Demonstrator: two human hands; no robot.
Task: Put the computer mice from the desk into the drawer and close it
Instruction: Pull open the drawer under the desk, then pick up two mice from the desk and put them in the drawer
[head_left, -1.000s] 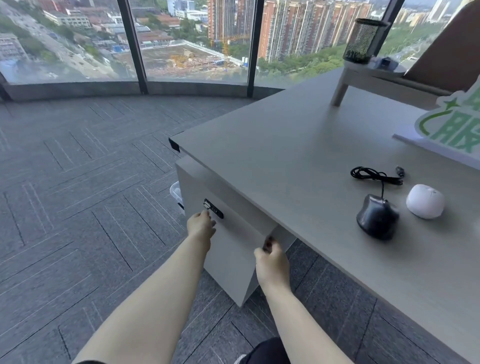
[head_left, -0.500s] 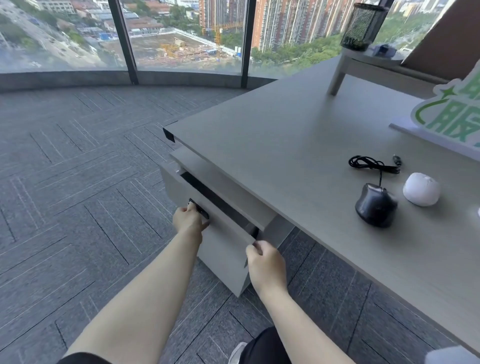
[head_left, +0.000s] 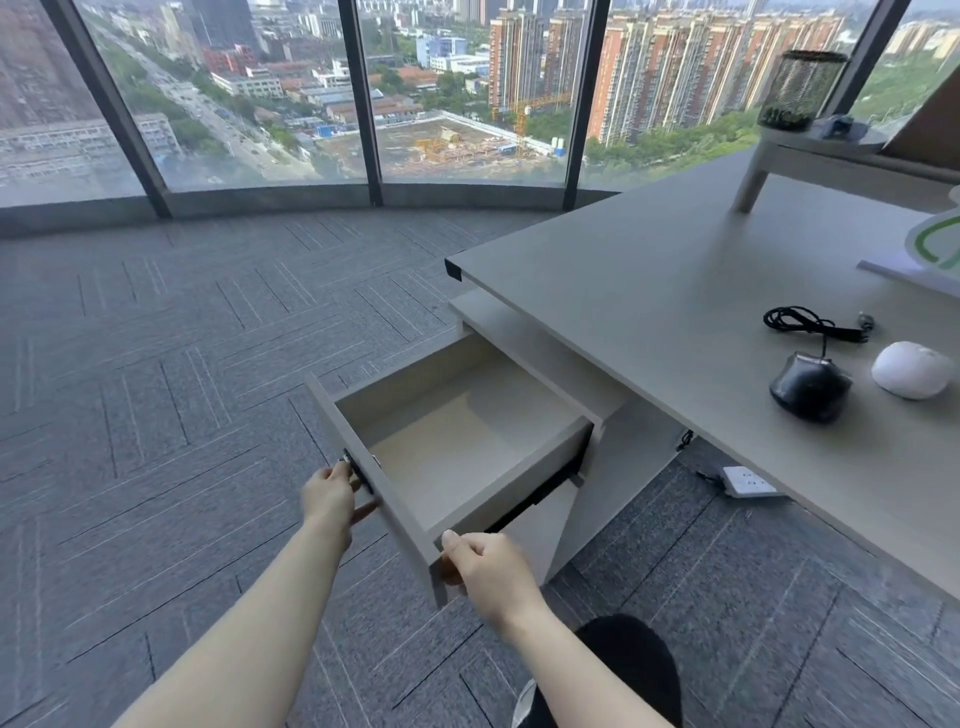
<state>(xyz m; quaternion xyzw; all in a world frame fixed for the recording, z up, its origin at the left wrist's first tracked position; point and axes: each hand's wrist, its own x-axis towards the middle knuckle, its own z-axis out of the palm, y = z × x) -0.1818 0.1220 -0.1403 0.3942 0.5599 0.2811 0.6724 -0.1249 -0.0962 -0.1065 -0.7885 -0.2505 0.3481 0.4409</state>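
Note:
The top drawer (head_left: 384, 483) of the grey cabinet under the desk stands pulled far out, and its pale inside holds nothing. My left hand (head_left: 330, 496) grips the drawer front beside the black lock. My right hand (head_left: 480, 564) pinches the near corner of the same front panel. On the grey desk (head_left: 649, 291) at the right lie a black wired mouse (head_left: 808, 387) with its coiled cable (head_left: 810, 322) and, just right of it, a white mouse (head_left: 910, 370).
A raised monitor stand (head_left: 810, 150) with a black mesh pen cup (head_left: 797, 88) sits at the desk's far right, and a white-and-green sign (head_left: 930, 254) stands behind the mice. A white power strip (head_left: 748, 480) lies on the carpet under the desk. Floor-to-ceiling windows run along the back.
Both hands have pulled the drawer from shut to wide out toward me. The mice have not moved.

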